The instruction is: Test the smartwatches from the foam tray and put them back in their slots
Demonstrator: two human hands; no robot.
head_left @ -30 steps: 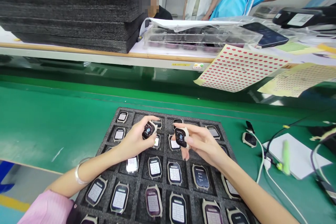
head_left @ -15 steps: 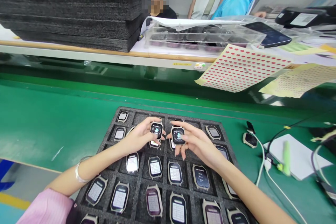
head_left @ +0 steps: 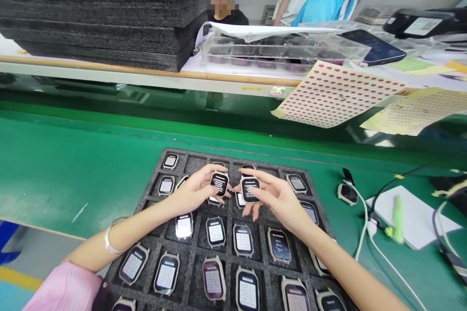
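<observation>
A black foam tray [head_left: 182, 161] lies on the green belt, its pockets filled with several strapless smartwatch bodies with lit screens. My left hand [head_left: 191, 193] is closed round one watch body [head_left: 219, 182], screen facing me, thumb beside the screen. My right hand [head_left: 274, 198] grips a second watch body [head_left: 250, 189] the same way, thumb resting on its screen. Both watches show dark screens with white text and are held side by side above the tray's upper middle rows.
A watch on a white cable [head_left: 346, 193] lies right of the tray, next to a white pad [head_left: 412, 214] with a green pen. Across the belt are a stack of black foam sheets [head_left: 102, 14], clear plastic trays [head_left: 284, 51], red-dot sticker sheets [head_left: 335, 95] and other people.
Both hands turned the watches to face me and brought them closer together; the screens changed from a round graphic to lines of text. The view shifted slightly.
</observation>
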